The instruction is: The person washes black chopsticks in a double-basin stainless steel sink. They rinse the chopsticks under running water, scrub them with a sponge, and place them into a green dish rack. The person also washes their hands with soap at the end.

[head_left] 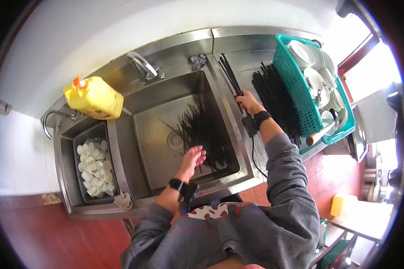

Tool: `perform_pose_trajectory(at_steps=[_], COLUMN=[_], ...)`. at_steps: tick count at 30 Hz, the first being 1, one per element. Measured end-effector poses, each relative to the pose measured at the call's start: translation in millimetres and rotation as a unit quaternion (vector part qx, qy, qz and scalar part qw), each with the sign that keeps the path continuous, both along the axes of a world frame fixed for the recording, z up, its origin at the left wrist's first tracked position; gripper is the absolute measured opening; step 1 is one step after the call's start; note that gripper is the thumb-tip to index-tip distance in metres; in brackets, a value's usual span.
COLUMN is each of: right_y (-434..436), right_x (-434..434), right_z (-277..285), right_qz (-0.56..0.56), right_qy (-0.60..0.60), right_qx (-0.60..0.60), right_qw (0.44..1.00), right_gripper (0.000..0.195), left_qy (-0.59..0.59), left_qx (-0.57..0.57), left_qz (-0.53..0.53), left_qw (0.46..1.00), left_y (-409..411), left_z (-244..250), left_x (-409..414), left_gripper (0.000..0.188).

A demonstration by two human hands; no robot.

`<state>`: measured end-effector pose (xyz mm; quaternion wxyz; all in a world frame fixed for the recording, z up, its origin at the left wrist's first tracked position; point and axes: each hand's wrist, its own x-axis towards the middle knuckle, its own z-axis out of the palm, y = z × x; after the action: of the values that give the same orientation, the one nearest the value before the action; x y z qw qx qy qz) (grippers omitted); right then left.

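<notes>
My right hand (247, 101) grips a small bundle of black chopsticks (230, 74) over the steel ledge right of the large sink. My left hand (192, 162) is over the near part of that sink (151, 144), fingers apart and holding nothing. Below and beyond it, a loose heap of black chopsticks (205, 134) covers the right side of the basin, partly over the drain (175, 139). On the drainboard, to the right of my right hand, lies a wide pile of black chopsticks (277, 101), side by side against a green plastic basket (291, 84).
The basket holds stacked white plates (301, 53) and bowls. A curved faucet (143, 64) and steel scourer (197, 62) sit behind the sink. A yellow jug (97, 97) stands left. White cups (96, 168) fill a dark tub in the small sink; a cloth (123, 201) lies on its edge.
</notes>
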<state>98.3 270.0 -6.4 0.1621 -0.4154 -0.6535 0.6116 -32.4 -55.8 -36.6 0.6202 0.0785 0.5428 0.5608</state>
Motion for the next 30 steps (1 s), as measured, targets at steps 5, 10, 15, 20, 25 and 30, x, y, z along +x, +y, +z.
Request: perform_pose_trajectory(at_steps=[5,10,15,20,25,30], right_y=[-95.7,-161.6,-174.1,-163.9,-194.2,-226.9], right_x=[-25.2,-47.1,-66.8,-77.7,-97.8,-126.9], right_z=[74.3,75.2,49.1,81.9,98.3,99.1], right_qz=[0.155,0.292,0.36,0.483,0.533,0.484], right_qy=[0.151,0.099,-0.012,-0.15,-0.187,-0.267], right_qx=[-0.269,-0.257,-0.09,0.506,0.671,0.692], right_qw=[0.938,0.916,0.929,0.698,0.48,0.465], right_gripper=[0.016,0.016,0.011,0.005,0.01,0.014], left_qy=[0.035,0.022,-0.061,-0.172,0.017,0.064], left_qx=[0.103,0.222,0.3,0.216,0.119,0.157], left_qz=[0.034,0.081,0.05,-0.062,-0.225,-0.077], left_qw=[0.994,0.971,0.951,0.959,0.967,0.983], left_y=[40.6,45.9,14.1,-49.5,-52.9,-42.4], left_z=[46.8,87.4,57.5,61.3,77.5,35.1], left_x=[-23.2,-43.8,-68.8,-106.0,-71.2,-47.3], left_gripper=[0.038,0.036,0.027,0.051,0.051,0.033])
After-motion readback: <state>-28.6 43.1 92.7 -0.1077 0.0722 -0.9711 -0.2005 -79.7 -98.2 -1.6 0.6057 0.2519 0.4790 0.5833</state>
